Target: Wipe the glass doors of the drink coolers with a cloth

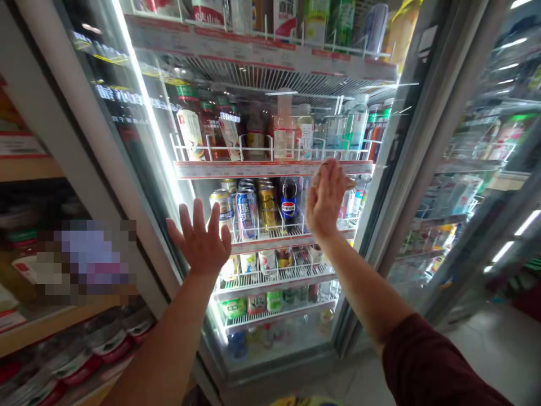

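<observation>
My left hand (203,239) is raised in front of the lower left of a lit drinks fridge, fingers spread and nothing visible in it. Higher up, my right hand (325,200) is held flat against or close to the fridge's glass door (127,121), its fingers extended close together. A small brownish shape shows at its right edge; I cannot tell whether this is a reflection or an object under the palm. Behind the glass, between my hands, stand a blue can (246,213), a gold can (267,207) and a dark cola bottle (288,200).
Wire shelves with red-and-white price strips (270,169) carry bottles, cans and cups. At left, an open shelf (29,168) holds packaged goods, with a pixelated patch lower down. The door's metal frame (416,169) runs down the right, beside another glass-fronted unit (452,192).
</observation>
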`<state>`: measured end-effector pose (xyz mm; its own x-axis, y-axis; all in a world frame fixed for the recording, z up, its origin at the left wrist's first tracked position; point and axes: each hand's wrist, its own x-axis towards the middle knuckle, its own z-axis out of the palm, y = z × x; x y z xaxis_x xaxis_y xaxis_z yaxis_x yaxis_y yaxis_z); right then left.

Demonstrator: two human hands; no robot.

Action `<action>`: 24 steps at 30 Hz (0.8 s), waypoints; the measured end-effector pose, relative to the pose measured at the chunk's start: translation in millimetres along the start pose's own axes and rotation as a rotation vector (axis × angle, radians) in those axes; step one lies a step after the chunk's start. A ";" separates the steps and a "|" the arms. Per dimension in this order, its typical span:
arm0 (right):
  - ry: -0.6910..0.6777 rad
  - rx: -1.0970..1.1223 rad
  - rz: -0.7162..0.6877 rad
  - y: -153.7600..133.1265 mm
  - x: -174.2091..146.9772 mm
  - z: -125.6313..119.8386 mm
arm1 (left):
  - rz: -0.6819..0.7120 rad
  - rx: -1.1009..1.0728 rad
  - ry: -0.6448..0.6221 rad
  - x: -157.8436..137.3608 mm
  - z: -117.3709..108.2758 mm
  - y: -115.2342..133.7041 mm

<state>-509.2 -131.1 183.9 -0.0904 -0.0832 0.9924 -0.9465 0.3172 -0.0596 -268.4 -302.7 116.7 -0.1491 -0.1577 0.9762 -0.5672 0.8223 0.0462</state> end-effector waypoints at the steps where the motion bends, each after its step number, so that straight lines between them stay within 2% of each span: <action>1: -0.066 0.015 -0.083 -11.7 -9.5 0.9 | 0.003 0.011 0.004 -0.3 -0.3 0.1; 3: -0.228 0.044 -0.290 -31.9 -26.7 0.3 | 0.010 0.024 0.018 0.0 -2.0 0.9; 5: -0.291 0.027 -0.347 -34.9 -28.7 -2.5 | 0.052 0.025 0.057 4.1 -5.2 3.7; 7: -0.209 -0.021 -0.207 -16.9 -8.8 -5.3 | 0.137 0.011 0.105 14.5 -8.1 9.8; 10: 0.034 -0.061 0.089 21.5 44.7 -5.4 | 0.268 -0.035 0.117 39.4 -7.1 24.7; 12: 0.134 -0.058 0.184 27.9 73.7 -2.8 | 0.300 -0.065 0.082 55.6 -2.5 34.8; 14: 0.114 -0.051 0.141 10.2 85.2 0.0 | 0.295 -0.088 0.044 65.8 3.4 41.5; 17: -0.128 -0.042 -0.135 -35.1 81.1 0.6 | 0.276 -0.137 0.015 68.3 9.6 44.4; 19: -0.256 -0.042 -0.266 -52.6 85.1 -1.4 | 0.266 -0.180 0.012 65.8 10.3 43.8; 21: -0.235 -0.045 -0.220 -53.6 104.3 -2.2 | 0.272 -0.200 0.013 63.7 8.8 43.1; 24: -0.071 -0.039 0.034 -51.6 144.4 4.6 | 0.297 -0.177 0.013 63.2 6.1 43.2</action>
<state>-474.9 -163.8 329.8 -0.1449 -0.1378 0.9798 -0.9299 0.3573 -0.0873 -307.2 -280.5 179.2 -0.2754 0.1093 0.9551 -0.3509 0.9135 -0.2057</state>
